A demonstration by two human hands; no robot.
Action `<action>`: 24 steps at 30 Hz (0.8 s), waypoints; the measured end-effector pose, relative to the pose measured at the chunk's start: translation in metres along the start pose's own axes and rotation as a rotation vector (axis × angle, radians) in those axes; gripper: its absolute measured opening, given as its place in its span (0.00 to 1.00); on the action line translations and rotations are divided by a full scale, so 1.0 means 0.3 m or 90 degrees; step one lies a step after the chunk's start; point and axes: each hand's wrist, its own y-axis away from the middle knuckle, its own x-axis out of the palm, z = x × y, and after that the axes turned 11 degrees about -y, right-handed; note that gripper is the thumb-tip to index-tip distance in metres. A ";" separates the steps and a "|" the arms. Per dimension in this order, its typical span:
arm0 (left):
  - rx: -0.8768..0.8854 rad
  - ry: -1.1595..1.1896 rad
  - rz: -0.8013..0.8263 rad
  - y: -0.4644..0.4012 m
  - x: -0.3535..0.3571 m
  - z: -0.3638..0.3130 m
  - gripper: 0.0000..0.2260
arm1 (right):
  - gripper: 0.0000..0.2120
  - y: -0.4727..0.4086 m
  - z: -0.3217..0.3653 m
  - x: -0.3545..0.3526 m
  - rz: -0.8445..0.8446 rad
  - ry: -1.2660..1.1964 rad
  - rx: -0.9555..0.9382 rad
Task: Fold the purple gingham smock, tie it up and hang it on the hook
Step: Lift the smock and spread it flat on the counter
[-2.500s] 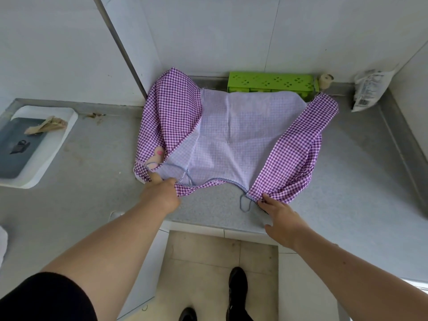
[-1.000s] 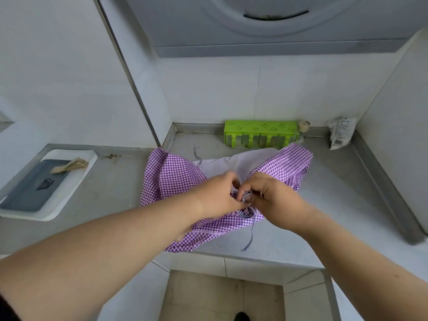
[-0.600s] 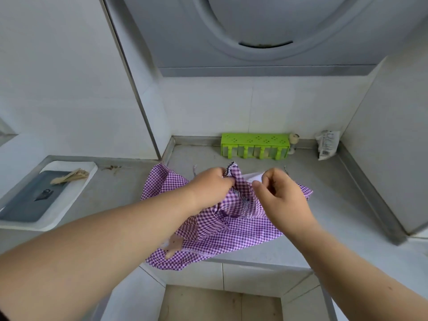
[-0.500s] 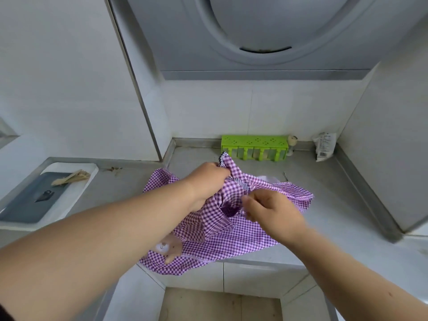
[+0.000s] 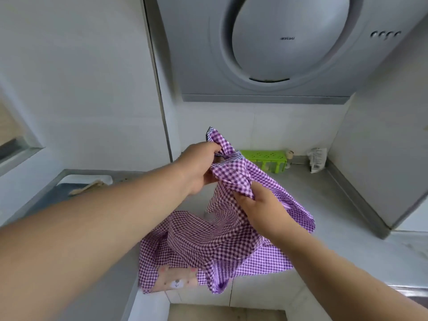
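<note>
The purple gingham smock point(image 5: 208, 242) hangs bunched in the air above the front edge of the grey counter point(image 5: 347, 228). Its lower part droops past the counter edge, showing a bear patch point(image 5: 177, 280). My left hand point(image 5: 199, 166) grips the top of the cloth, where a striped-edged corner sticks up. My right hand point(image 5: 259, 205) is closed on a fold just below and to the right. No hook is in view.
A green perforated rack point(image 5: 264, 158) stands at the back wall, with a small white packet point(image 5: 318, 158) to its right. A grey range hood point(image 5: 278, 47) hangs overhead. A white tray point(image 5: 76, 181) with a dark insert lies at the left.
The smock lay spread flat on the counter; both hands gathered its near edge together and lifted it. My view has tilted upward, and the cloth now hangs from my hands.
</note>
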 end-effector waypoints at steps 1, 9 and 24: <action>0.011 -0.007 -0.014 0.009 -0.050 -0.009 0.08 | 0.07 0.013 0.019 -0.003 0.003 -0.007 0.002; 0.111 -0.081 -0.204 0.117 -0.406 -0.061 0.06 | 0.12 0.011 0.205 -0.063 0.016 0.054 0.021; 0.238 -0.098 -0.062 0.220 -0.605 -0.144 0.13 | 0.14 -0.103 0.414 -0.126 -0.061 0.217 -0.047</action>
